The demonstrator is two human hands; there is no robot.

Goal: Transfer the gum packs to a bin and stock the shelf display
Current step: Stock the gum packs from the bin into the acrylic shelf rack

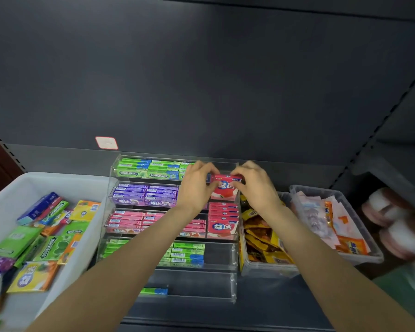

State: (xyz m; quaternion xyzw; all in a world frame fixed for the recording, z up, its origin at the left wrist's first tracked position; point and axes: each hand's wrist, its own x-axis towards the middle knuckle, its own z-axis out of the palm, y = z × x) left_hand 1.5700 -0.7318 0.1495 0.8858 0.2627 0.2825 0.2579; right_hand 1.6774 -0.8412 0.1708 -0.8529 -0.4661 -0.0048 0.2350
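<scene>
Fingers of left hand (pixel 197 185) and right hand (pixel 254 185) pinch opposite ends of red rectangular gum pack (pixel 225 182), crosswise over clear acrylic tiered display (pixel 234 279)'s right column.

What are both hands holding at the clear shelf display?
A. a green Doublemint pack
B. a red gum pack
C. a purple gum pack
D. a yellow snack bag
B: the left hand and the right hand pinch a red gum pack at the right side of the clear display, near its top tiers.

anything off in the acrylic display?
One green gum pack lies alone on the lowest tier of the clear display; tiers above hold packed rows. Both hands hold a red pack.
</scene>
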